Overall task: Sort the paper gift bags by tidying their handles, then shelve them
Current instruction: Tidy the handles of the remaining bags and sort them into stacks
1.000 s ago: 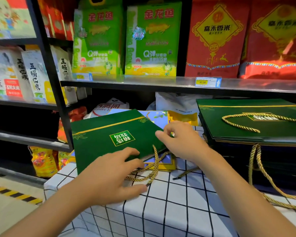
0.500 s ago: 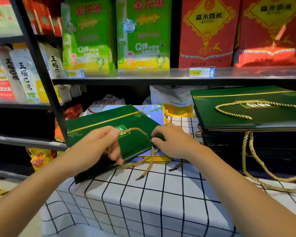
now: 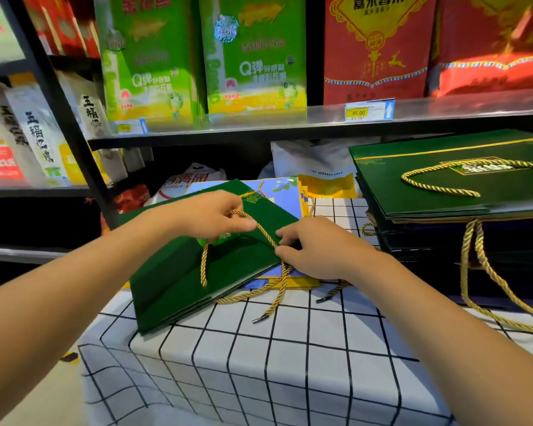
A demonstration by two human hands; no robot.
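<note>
A flat dark green paper gift bag [image 3: 173, 272] lies on the checked tablecloth [image 3: 259, 358], on top of blue and yellow bags [image 3: 286, 189]. Its gold rope handle [image 3: 203, 262] loops across the bag's face. My left hand [image 3: 210, 216] pinches the top of that loop over the bag. My right hand [image 3: 317, 247] rests at the bag's right edge, fingers curled on the rope where it meets the bag. More gold cords [image 3: 268, 299] trail onto the cloth. A stack of green bags [image 3: 456, 192] sits at the right, a gold handle laid on top.
A metal shelf [image 3: 320, 121] runs just above the table, carrying green and red rice packs. White sacks and bags fill the dark space under it behind the bags. A black upright post [image 3: 65, 118] stands at the left. Long gold handles [image 3: 486, 281] hang off the right stack.
My left hand moved from the cords at the bag's front edge, took the gold handle and drew it up across the bag's face. My right hand stayed at the right edge. The camera moved closer.
</note>
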